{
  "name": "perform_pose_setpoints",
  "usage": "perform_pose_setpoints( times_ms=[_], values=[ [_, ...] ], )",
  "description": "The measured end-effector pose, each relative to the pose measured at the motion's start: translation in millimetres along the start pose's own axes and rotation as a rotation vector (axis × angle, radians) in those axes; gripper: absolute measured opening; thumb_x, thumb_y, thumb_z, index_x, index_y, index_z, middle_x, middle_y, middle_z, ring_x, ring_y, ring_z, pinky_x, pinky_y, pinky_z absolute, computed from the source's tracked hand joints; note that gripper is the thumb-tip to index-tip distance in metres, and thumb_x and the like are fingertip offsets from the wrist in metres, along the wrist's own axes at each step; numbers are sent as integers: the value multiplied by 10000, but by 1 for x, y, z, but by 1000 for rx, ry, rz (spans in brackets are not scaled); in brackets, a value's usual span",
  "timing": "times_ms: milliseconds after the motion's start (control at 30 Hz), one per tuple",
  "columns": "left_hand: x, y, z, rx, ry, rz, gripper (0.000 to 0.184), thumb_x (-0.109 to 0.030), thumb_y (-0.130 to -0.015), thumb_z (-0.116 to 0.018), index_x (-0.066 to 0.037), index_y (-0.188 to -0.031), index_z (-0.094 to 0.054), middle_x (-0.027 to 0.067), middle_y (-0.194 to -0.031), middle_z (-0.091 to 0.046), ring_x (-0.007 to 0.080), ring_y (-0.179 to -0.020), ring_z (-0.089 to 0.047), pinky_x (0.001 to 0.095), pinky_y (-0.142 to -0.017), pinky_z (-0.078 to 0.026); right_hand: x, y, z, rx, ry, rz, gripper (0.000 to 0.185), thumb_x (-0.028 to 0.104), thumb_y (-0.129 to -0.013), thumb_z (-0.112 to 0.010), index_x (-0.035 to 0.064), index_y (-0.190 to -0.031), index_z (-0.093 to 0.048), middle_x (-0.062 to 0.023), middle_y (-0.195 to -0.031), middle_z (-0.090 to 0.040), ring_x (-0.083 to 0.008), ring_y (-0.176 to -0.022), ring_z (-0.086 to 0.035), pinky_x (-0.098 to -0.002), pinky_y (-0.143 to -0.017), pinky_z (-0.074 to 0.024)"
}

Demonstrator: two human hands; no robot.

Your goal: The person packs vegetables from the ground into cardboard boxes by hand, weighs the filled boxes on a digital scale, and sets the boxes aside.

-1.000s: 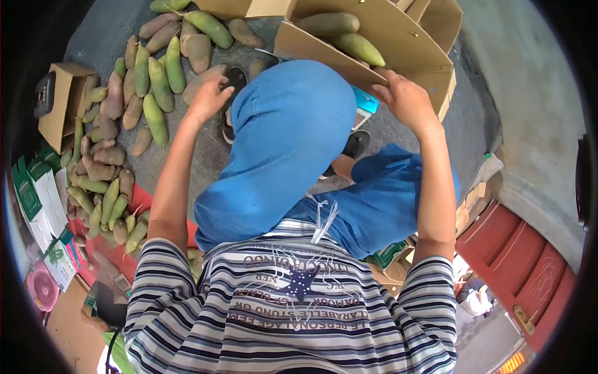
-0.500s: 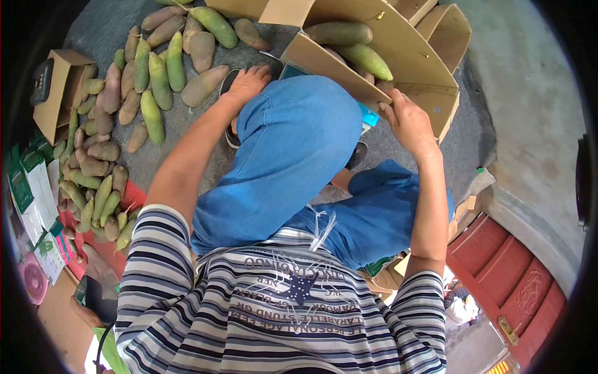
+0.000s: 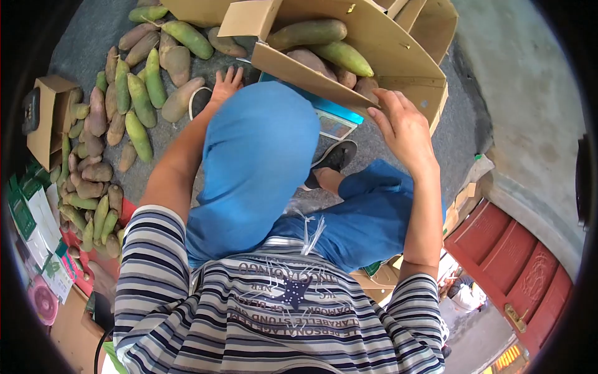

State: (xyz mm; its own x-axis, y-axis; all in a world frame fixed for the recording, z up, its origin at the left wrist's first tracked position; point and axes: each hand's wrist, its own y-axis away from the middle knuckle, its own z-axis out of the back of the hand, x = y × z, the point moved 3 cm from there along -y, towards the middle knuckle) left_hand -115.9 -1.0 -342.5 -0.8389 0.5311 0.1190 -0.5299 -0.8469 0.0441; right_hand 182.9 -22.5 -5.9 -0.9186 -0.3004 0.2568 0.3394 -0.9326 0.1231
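Observation:
My left hand (image 3: pixel 225 86) reaches past my knee, its fingers spread near a large brownish-red radish (image 3: pixel 182 100) on the dark floor; it holds nothing. My right hand (image 3: pixel 403 128) is at the near wall of an open cardboard box (image 3: pixel 311 73), thumb and fingers apart at the edge; whether they touch it I cannot tell. Inside the box lie long green radishes (image 3: pixel 342 57) and brownish-red ones (image 3: pixel 310 61). Under the box's near side shows a flat blue-edged device (image 3: pixel 336 124), probably a scale, partly hidden by the box and my knee.
Many green and brownish-red radishes (image 3: pixel 142 100) spread over the floor at left. A smaller carton (image 3: pixel 48 124) with a dark device on it stands beyond them. My shoe (image 3: pixel 336 156) is beside the scale-like device. A red door (image 3: pixel 511 262) and a grey wall (image 3: pixel 536 100) are at right.
My right hand's fingers have loosened from their grip on the box wall. My knee has shifted left, uncovering more of the blue-edged device and my shoe. My left fingers show more spread.

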Motion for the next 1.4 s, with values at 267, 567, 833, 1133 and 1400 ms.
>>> perform_pose_setpoints(
  times_ms=[267,567,833,1133,1400],
  values=[
    [0,17,14,-139,135,-72,318,-234,-867,-552,-46,-1123,-576,102,-1222,-512,272,-1100,-470,474,-856,-391,-6,3,1,15,36,19,259,203,-873,-578,41,-1075,-561,-155,-944,-600,-345,-890,-585,-420,-753,-471],
    [43,31,81,-286,1327,698,304,-133,-850,-633,8,-1109,-560,100,-1097,-584,178,-962,-557,324,-821,-462,-21,14,-16,140,192,-14,247,228,-888,-547,59,-1060,-496,-148,-916,-591,-338,-903,-591,-424,-736,-486],
    [49,-6,317,-1073,1726,302,386,-155,-855,-649,60,-1146,-514,154,-1134,-570,193,-1001,-583,307,-898,-464,-21,8,-30,30,217,74,184,202,-870,-562,42,-932,-495,-132,-844,-616,-320,-818,-618,-418,-669,-496],
    [35,-15,290,-580,1438,448,471,-238,-876,-636,63,-1211,-498,158,-1172,-566,190,-1063,-552,301,-934,-432,-31,8,-32,50,229,24,174,189,-866,-554,33,-936,-519,-148,-889,-622,-327,-848,-616,-428,-696,-496],
    [48,105,100,114,1075,744,402,-197,-862,-637,25,-1180,-531,128,-1126,-584,183,-1022,-551,290,-893,-435,-27,5,-29,8,241,66,215,218,-872,-553,40,-992,-541,-137,-916,-626,-322,-873,-619,-418,-748,-502]
  ],
)
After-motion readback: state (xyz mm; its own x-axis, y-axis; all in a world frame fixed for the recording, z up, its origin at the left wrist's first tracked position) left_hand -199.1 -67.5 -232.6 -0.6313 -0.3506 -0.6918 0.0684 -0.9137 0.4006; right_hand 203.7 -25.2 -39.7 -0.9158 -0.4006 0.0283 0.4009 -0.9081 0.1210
